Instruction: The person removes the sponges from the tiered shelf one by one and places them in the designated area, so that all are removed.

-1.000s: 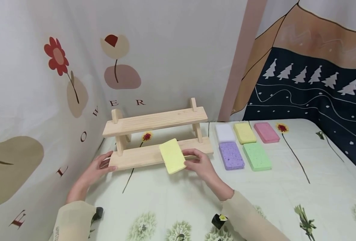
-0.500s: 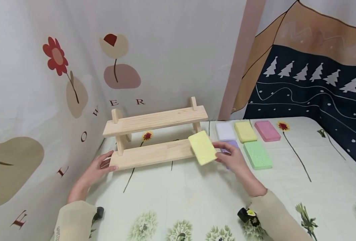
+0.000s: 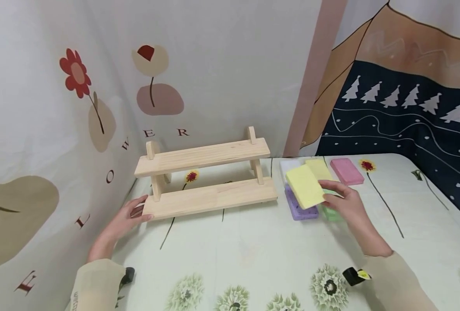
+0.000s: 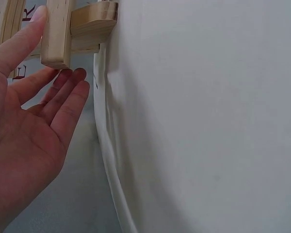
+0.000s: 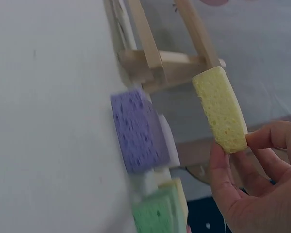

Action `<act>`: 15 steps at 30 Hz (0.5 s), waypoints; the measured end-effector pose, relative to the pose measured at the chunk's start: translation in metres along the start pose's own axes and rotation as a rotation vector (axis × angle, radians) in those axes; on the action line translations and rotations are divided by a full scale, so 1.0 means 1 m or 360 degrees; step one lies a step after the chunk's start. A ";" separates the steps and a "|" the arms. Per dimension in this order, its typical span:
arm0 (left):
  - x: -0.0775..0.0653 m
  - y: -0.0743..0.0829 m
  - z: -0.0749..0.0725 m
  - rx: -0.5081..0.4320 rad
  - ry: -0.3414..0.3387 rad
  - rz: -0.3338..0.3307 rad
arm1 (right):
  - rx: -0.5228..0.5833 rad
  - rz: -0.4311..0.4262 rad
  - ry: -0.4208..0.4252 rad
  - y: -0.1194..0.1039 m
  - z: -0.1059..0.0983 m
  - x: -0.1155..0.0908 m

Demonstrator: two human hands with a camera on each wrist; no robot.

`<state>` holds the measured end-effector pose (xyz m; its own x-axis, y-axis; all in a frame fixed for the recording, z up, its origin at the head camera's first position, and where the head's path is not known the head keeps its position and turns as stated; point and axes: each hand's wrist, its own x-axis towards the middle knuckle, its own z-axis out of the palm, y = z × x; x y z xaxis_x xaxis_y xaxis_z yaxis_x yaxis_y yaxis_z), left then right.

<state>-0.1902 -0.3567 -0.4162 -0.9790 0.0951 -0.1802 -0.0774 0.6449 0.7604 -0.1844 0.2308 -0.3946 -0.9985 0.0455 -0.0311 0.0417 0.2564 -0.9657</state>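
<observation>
Pinched between the thumb and fingers of my right hand (image 3: 344, 201) is a yellow sponge (image 3: 305, 186), raised and tilted over the sponges at the right. The right wrist view shows the held sponge's porous side, gripped at its lower end. Under it in the head view lie a purple sponge (image 3: 298, 205), a green sponge (image 3: 331, 212), a white sponge (image 3: 288, 166) and a second yellow sponge (image 3: 318, 167), each partly covered. My left hand (image 3: 125, 218) holds the left end of the two-tier wooden shelf's lower board (image 3: 210, 198), thumb and fingers on either side of it (image 4: 56, 39).
A pink sponge (image 3: 346, 171) lies at the back right of the group. The shelf's upper board (image 3: 202, 156) stands in front of a printed curtain wall (image 3: 230, 77). A floral cloth (image 3: 230, 246) covers the table.
My right hand has carried the yellow sponge rightward, from in front of the lower board to over the sponge group. The left hand has stayed at the shelf's left end.
</observation>
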 end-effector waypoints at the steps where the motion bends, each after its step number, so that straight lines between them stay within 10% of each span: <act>1: 0.000 0.000 0.000 -0.0001 -0.0002 0.0002 | 0.0021 0.0006 0.0014 0.002 -0.006 -0.001; 7: 0.000 0.000 0.000 0.0005 -0.0004 0.0018 | 0.0242 -0.0043 0.0081 0.021 -0.046 -0.001; 15: 0.000 -0.001 0.000 0.0067 0.0007 0.0092 | 0.0099 0.0117 0.0280 0.049 -0.086 0.006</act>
<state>-0.1900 -0.3570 -0.4172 -0.9825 0.1294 -0.1340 -0.0131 0.6696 0.7426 -0.1852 0.3270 -0.4194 -0.9709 0.2313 -0.0618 0.1066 0.1865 -0.9766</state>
